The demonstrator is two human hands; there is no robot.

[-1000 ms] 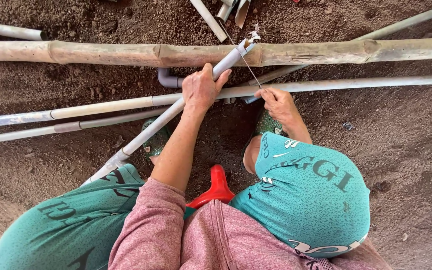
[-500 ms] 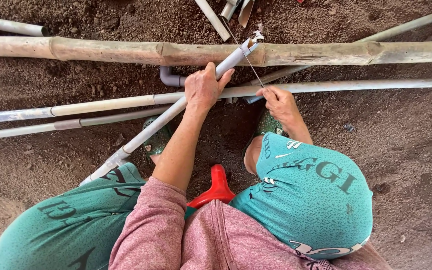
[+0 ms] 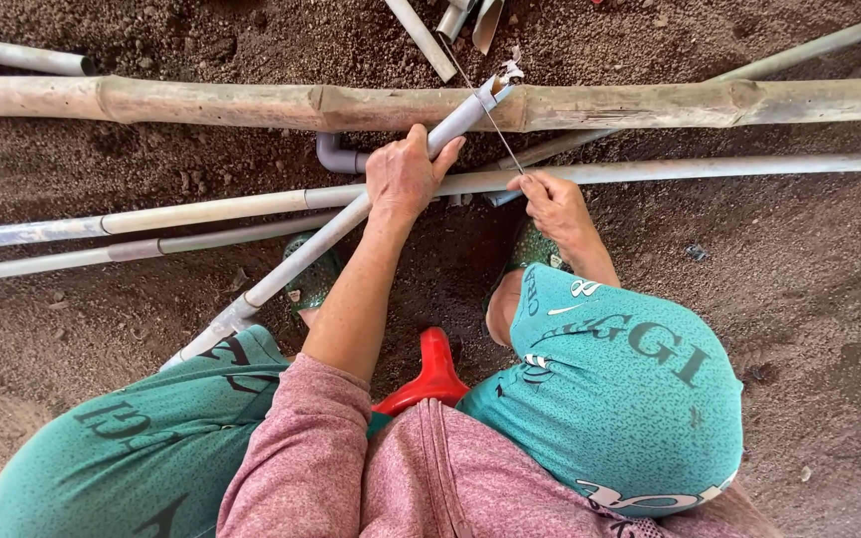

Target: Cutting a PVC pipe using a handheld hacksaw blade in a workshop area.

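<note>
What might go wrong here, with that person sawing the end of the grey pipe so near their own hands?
1. The left hand grips the grey plastic pipe close to the thin saw blade; a slip might nick the fingers.
2. The pipe merely rests across the round bamboo pole, so it may roll or shift mid-cut.
3. The right hand seems to hold the bare blade, which may bend or cut the palm.
</note>
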